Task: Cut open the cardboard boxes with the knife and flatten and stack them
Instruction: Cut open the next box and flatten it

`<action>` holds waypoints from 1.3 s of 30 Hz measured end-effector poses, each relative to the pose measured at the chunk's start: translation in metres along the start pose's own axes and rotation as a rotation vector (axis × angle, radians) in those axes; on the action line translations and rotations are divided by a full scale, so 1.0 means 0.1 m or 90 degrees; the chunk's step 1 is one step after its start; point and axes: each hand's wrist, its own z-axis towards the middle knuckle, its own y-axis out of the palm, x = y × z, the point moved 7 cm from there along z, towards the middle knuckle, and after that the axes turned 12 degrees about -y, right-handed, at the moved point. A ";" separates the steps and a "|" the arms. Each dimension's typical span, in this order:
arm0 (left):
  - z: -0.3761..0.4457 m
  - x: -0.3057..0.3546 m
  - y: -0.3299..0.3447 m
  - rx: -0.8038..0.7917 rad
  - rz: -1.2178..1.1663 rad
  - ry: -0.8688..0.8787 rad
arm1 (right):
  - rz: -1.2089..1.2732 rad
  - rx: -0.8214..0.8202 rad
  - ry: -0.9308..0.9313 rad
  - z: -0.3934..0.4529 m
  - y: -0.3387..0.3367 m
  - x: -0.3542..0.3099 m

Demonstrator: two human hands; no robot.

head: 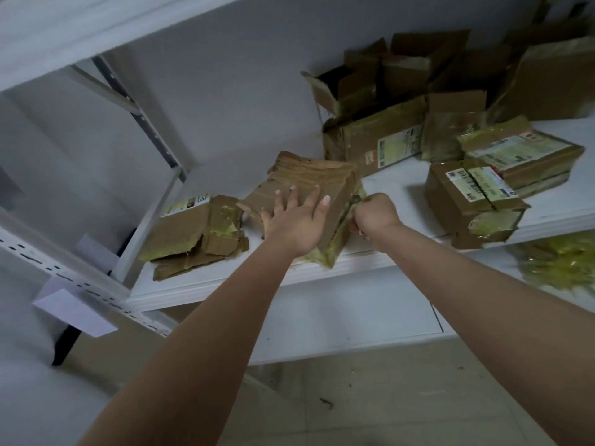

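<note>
left hand (294, 222) flat on box (309, 191), right hand (373, 214) fisted on knife (355, 199)

Two bare forearms, no sleeves in sight, left hand (294, 220) with long pale nails, right hand (375, 214) without rings

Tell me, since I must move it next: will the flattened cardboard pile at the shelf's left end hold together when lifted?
Probably not: the flattened cardboard pile looks torn, its loose pieces overlapping unevenly. It is likely light and floppy.

Matt cardboard box (309, 185) w/ glossy tape
</note>
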 end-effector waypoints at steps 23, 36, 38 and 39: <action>-0.03 0.03 -0.02 0.013 0.006 -0.013 | 0.093 -0.150 0.043 -0.89 0.22 -0.03; -0.07 0.01 -0.04 -0.048 0.032 0.014 | -0.031 -0.280 0.029 -0.98 -0.05 0.03; -0.06 -0.01 -0.07 -0.074 0.027 0.041 | -0.024 -0.216 0.011 -0.83 -0.23 0.07; -0.06 -0.01 -0.10 -0.090 0.013 0.063 | -0.013 -0.180 0.000 -0.76 -0.32 0.09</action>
